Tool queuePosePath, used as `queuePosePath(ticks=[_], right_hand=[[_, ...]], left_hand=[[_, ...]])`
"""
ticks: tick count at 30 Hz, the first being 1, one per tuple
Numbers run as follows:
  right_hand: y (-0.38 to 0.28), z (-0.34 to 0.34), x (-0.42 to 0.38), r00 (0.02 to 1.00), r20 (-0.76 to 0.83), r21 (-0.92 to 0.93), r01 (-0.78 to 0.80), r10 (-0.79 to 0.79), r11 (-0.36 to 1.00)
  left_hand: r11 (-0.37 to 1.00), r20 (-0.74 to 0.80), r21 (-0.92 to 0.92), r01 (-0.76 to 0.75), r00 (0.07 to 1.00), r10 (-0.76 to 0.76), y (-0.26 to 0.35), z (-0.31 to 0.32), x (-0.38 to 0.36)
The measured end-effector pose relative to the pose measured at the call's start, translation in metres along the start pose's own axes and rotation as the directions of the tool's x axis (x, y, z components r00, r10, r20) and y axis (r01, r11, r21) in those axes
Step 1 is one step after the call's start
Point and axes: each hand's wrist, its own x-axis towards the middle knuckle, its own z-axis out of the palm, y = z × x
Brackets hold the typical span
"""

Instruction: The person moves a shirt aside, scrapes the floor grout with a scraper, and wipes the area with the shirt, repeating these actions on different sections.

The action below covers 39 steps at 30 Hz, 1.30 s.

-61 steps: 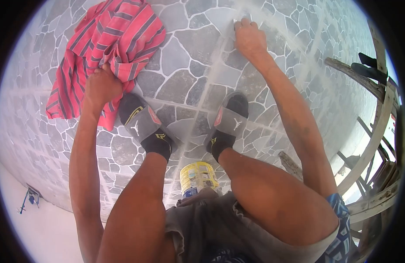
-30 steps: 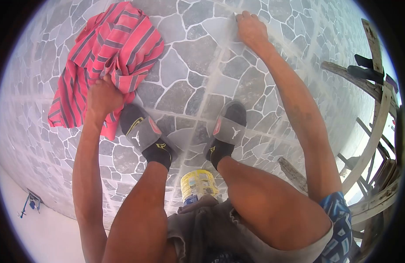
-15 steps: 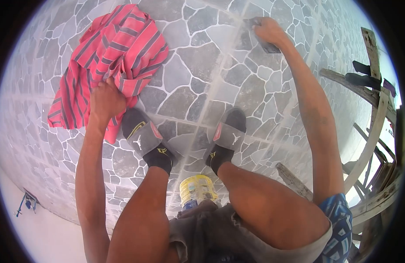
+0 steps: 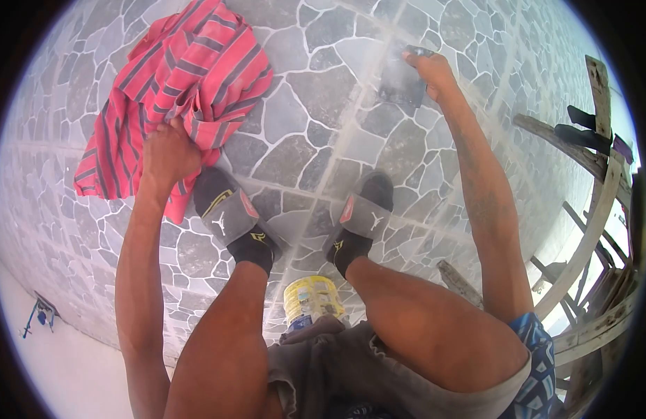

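At the far left, on the pale ground below the tiled floor, lies a small blue object, too small to identify; above it the red striped cloth lies bunched on the stone-patterned tiles, and the left hand rests on its lower edge with the fingers clenched into the fabric, much where it was two seconds ago; the cloth has hardly shifted. Just right of that hand stand the two feet in black socks and grey slides; between the knees stands a yellow can, lid on as far as one can see, its contents hidden. Further right, the right hand presses a small dark flat tool against the floor, fingers closed over it (the tool is mostly hidden beneath them); two seconds ago this hand sat on the pale joint line further left, and it has since swung rightward onto the neighbouring tile, which suggests the scraping along that joint has moved on to a fresh patch. At the right edge stand rough wooden poles.
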Motion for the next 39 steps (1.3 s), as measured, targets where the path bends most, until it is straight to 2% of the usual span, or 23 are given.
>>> queuePosePath(ticks=[2, 5, 8, 11, 14, 18, 20, 23, 24, 27, 30, 32, 35, 36, 38, 39], right_hand=[[0.003, 0.010, -0.001, 0.997, -0.075, 0.065, 0.028, -0.024, 0.997], [-0.021, 0.027, -0.010, 0.976, -0.203, -0.103, -0.101, 0.079, 0.989], [0.007, 0.021, -0.003, 0.987, -0.140, -0.025, 0.078, -0.081, 0.997], [-0.014, 0.033, -0.031, 0.973, -0.193, -0.111, 0.109, -0.129, 0.988], [-0.031, 0.033, -0.014, 0.980, -0.180, -0.249, 0.040, -0.086, 0.968], [-0.012, 0.034, -0.010, 0.949, -0.216, -0.291, 0.163, -0.231, 0.943], [-0.007, 0.035, -0.022, 0.934, -0.233, -0.343, 0.183, -0.273, 0.921], [-0.030, 0.030, -0.010, 0.967, -0.150, -0.275, 0.159, -0.205, 0.948], [-0.029, 0.032, -0.001, 0.964, -0.188, -0.336, 0.119, -0.191, 0.934], [-0.017, 0.028, -0.005, 0.932, -0.209, -0.388, 0.198, -0.295, 0.900], [-0.019, 0.025, -0.004, 0.965, -0.120, -0.337, 0.180, -0.232, 0.924], [-0.028, 0.025, -0.002, 0.969, -0.148, -0.418, 0.120, -0.198, 0.901], [-0.036, 0.024, -0.009, 0.965, -0.150, -0.415, 0.134, -0.213, 0.900], [-0.019, 0.022, 0.001, 0.951, -0.139, -0.417, 0.196, -0.275, 0.888], [-0.010, 0.023, 0.005, 0.957, -0.105, -0.385, 0.211, -0.270, 0.898], [-0.020, 0.024, 0.001, 0.973, -0.089, -0.348, 0.170, -0.213, 0.922]], left_hand=[[1.000, 0.012, -0.001, 0.017, 1.000, -0.017, 0.001, -0.002, 0.000], [0.999, 0.060, -0.004, 0.035, 0.998, -0.034, 0.006, -0.008, 0.001], [1.000, 0.068, 0.000, 0.031, 0.997, -0.031, 0.005, -0.012, 0.003], [0.997, 0.100, -0.020, 0.069, 0.993, -0.066, 0.010, -0.017, 0.003], [0.997, 0.118, -0.025, 0.077, 0.990, -0.073, 0.010, -0.016, 0.003], [0.998, 0.093, 0.051, 0.029, 0.995, -0.034, 0.007, -0.013, 0.004], [0.999, 0.106, 0.027, 0.043, 0.993, -0.046, 0.007, -0.014, 0.003], [0.998, 0.124, 0.009, 0.060, 0.990, -0.061, 0.011, -0.015, 0.002], [0.998, 0.122, 0.009, 0.065, 0.990, -0.066, 0.010, -0.016, 0.004], [0.999, 0.086, 0.023, 0.040, 0.995, -0.041, 0.009, -0.016, 0.005], [0.996, 0.152, -0.012, 0.084, 0.985, -0.081, 0.010, -0.016, 0.004], [0.996, 0.158, 0.017, 0.087, 0.983, -0.088, 0.015, -0.018, 0.003], [0.998, 0.126, 0.014, 0.065, 0.990, -0.067, 0.013, -0.015, 0.003], [0.998, 0.104, 0.007, 0.063, 0.993, -0.063, 0.009, -0.012, 0.005], [0.997, 0.121, 0.002, 0.078, 0.990, -0.078, 0.008, -0.013, 0.006], [0.997, 0.139, -0.001, 0.078, 0.987, -0.077, 0.010, -0.012, 0.003]])
